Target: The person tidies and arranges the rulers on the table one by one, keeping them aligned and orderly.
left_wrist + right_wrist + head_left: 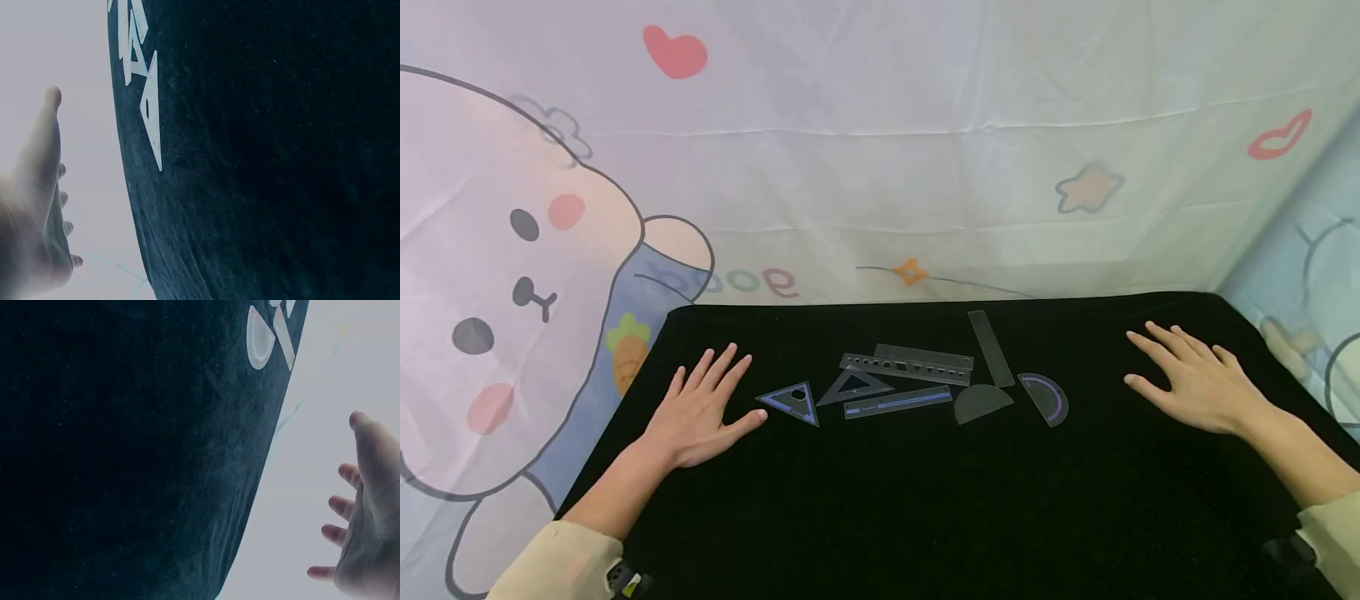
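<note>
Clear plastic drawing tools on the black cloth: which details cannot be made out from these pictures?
- Head view: scale marks on the purple-banded clear plastic protractor, too small to read.
- Left wrist view: one end of the blue-striped clear plastic ruler, cut off by the top edge.
- Right wrist view: most of the clear plastic half-disc, cut off by the top edge.

I see the front ruler [898, 402] lying on the table [880, 508]. Left of it, seen from the person's side, and slightly behind, lies the inner set square [838, 392]; farther left of it come the outer set square [793, 406], then the left hand [700, 417]. Behind it lies the middle ruler [910, 373], then the back ruler [925, 356]. Just off its right end is the half-disc [982, 404]; behind and right, the slanted ruler [991, 348]; farther right, the protractor [1037, 398], and well apart, the right hand [1202, 383].
</note>
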`<action>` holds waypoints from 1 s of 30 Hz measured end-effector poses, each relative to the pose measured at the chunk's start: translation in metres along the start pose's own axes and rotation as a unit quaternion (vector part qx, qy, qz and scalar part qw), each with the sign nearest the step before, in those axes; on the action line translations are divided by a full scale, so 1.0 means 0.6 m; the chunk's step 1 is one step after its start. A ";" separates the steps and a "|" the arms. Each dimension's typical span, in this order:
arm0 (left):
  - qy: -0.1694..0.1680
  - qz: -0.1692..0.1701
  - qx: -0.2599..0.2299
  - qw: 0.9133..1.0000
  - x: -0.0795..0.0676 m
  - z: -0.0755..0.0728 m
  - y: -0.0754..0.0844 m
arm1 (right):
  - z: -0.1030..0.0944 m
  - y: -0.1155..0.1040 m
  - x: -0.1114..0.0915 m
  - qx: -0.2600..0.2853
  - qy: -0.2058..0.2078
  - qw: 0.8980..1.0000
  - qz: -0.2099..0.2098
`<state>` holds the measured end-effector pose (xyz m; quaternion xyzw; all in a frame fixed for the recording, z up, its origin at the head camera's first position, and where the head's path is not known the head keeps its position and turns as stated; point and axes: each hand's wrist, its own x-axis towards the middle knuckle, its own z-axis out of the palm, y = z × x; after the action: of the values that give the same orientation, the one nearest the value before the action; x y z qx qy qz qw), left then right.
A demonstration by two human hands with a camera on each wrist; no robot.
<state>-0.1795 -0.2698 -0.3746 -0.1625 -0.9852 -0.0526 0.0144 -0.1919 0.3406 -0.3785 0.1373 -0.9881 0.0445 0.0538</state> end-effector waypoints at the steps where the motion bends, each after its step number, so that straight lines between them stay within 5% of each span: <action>1: 0.001 0.000 -0.001 1.000 0.000 0.001 0.000 | 0.001 -0.001 0.000 -0.002 0.004 1.000 -0.002; 12: 0.016 0.000 -0.015 1.000 0.001 0.011 -0.003 | 0.006 -0.013 0.009 0.004 0.065 0.997 -0.036; 19: 0.032 0.002 -0.038 0.999 0.003 0.016 -0.004 | 0.009 -0.024 0.017 0.049 0.070 0.996 -0.028; 30: 0.067 0.017 -0.102 0.992 0.005 0.027 -0.005 | 0.025 -0.055 0.031 0.045 0.077 0.996 -0.020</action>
<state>-0.1835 -0.2699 -0.3911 -0.1755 -0.9688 -0.1629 0.0643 -0.2018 0.3025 -0.3887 0.1554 -0.9751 0.0981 0.1239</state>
